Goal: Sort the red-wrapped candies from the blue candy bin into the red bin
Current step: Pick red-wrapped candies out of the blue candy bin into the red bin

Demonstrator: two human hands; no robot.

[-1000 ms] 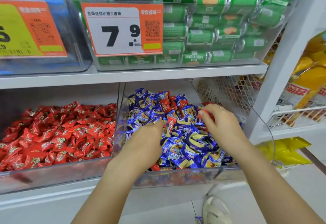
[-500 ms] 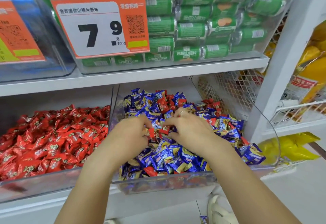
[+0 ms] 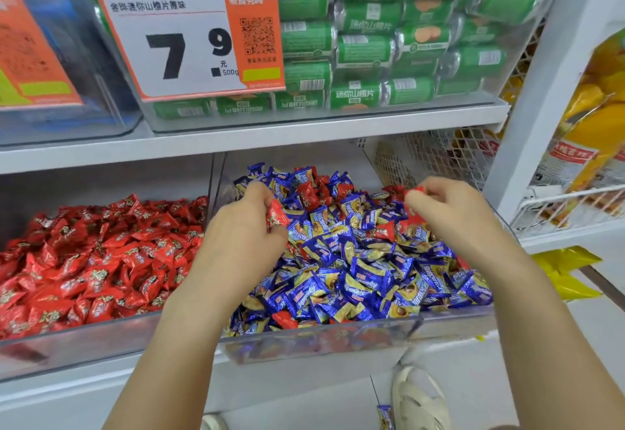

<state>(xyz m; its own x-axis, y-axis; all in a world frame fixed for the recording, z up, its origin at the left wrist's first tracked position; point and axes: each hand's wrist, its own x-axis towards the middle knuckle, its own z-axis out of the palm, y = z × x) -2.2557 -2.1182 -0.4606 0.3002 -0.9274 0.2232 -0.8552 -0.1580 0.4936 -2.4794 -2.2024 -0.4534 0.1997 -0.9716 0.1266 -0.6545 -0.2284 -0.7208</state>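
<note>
Two hands work above the blue candy bin [image 3: 321,338]. The left hand [image 3: 247,226] pinches a red-wrapped candy [image 3: 275,214]; the right hand [image 3: 453,209] pinches another red candy [image 3: 414,192]. The red bin [image 3: 67,345] stands just beside, to the left.

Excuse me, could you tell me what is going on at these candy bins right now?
A person is picking red-wrapped candies out of the blue candy bin. The left hand holds a red candy over the blue pile, and the right hand pinches another red candy near the back right. Several red ones are still mixed among the blue. The red bin sits directly to the left, already full of red candies.
</note>
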